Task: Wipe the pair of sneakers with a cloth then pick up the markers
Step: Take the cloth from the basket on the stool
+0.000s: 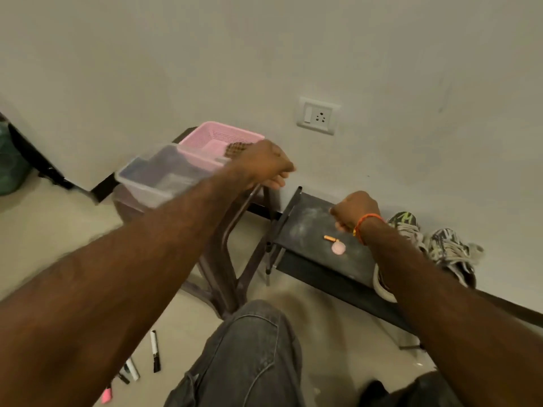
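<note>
A pair of white, black and green patterned sneakers [449, 254] sits on a black low rack [305, 224] by the wall, at the right. My right hand [354, 210] hovers over the rack in a fist, with nothing visible in it. My left hand [261, 163] reaches to the rim of a pink basket [217, 136], fingers curled down. A brown textured cloth [236, 148] shows just behind it; whether the hand holds it I cannot tell. Several markers [154, 351] lie on the floor at the lower left, one of them pink [106, 395].
A clear plastic box [158, 177] stands beside the basket on a brown plastic stool [232, 236]. A small battery [330, 238] and a pink round object [338, 247] lie on the rack. A wall socket [317, 116] is above. My knee in grey jeans [249, 348] is at the bottom.
</note>
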